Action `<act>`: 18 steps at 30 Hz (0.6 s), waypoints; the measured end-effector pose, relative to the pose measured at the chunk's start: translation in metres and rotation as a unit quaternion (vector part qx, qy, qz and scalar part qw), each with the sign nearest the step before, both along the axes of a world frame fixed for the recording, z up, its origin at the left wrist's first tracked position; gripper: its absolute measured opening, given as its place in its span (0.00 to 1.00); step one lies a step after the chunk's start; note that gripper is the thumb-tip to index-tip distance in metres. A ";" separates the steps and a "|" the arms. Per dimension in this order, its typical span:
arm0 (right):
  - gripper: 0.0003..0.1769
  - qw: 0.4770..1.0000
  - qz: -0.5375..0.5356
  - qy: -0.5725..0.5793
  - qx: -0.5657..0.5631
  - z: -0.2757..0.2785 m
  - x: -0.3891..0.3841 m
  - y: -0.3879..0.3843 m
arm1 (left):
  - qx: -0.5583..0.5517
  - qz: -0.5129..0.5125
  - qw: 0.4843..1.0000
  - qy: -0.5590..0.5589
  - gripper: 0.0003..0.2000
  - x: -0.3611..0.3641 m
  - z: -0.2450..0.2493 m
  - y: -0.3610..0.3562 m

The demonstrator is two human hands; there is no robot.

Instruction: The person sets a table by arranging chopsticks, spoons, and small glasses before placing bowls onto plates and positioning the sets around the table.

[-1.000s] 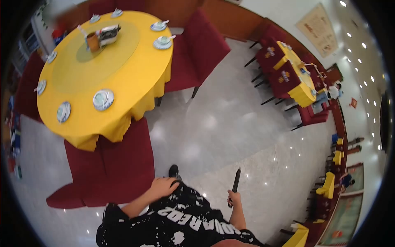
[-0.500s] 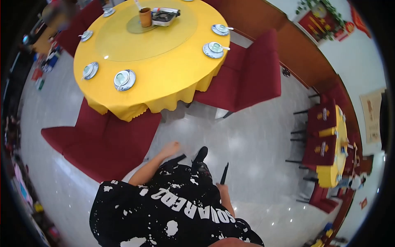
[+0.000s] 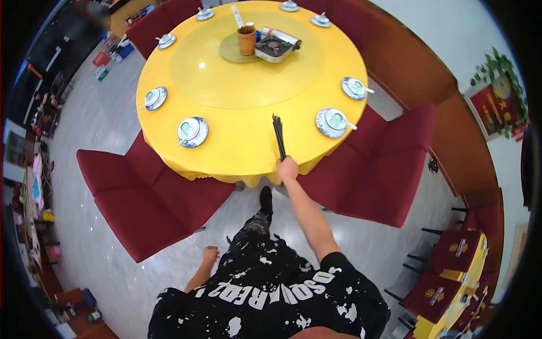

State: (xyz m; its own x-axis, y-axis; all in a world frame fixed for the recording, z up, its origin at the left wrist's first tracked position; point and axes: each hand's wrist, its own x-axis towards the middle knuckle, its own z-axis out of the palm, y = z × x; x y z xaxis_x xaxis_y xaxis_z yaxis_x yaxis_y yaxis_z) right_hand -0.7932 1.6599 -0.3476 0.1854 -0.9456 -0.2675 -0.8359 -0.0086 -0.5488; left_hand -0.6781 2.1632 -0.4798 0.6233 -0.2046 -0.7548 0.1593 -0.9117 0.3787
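My right hand is closed around one end of a bundle of black chopsticks. The chopsticks point away from me over the front edge of the round table, which has a yellow cloth. Down by my side, my left hand has its fingers curled, with nothing visible in them. Nearest the chopsticks are two place settings: a plate with bowl and spoon on the left and another plate with bowl and spoon on the right.
Red chairs stand at the front left and front right of the table. A glass turntable carries a brown pot and a portable gas stove. More place settings ring the table. Another set table stands at the far right.
I have come closer to the round table. My right hand has risen from my side with the chopsticks and reaches over the table edge. My left hand has dropped back to my side.
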 end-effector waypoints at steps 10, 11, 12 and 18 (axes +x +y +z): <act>0.48 0.974 0.096 0.098 -0.179 -0.054 0.068 -0.040 | -0.307 -0.149 0.875 -0.344 0.22 0.042 0.126 -0.379; 0.48 0.974 0.097 0.101 -0.180 -0.053 0.073 -0.044 | -0.263 -0.167 0.867 -0.390 0.25 0.053 0.122 -0.417; 0.48 0.973 0.098 0.105 -0.182 -0.053 0.077 -0.049 | -0.221 -0.186 0.853 -0.434 0.28 0.063 0.114 -0.446; 0.48 0.973 0.113 0.092 -0.179 -0.047 0.087 -0.103 | -0.061 -0.237 0.856 -0.456 0.33 0.086 0.066 -0.491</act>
State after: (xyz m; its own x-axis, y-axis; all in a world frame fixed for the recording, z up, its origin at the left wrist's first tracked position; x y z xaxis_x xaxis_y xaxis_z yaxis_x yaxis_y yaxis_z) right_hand -0.7059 1.5568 -0.3950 0.3792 -0.9250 0.0223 -0.8746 -0.3662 -0.3177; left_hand -0.5923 1.6721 -0.4136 0.7669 -0.6401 0.0458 -0.6299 -0.7371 0.2448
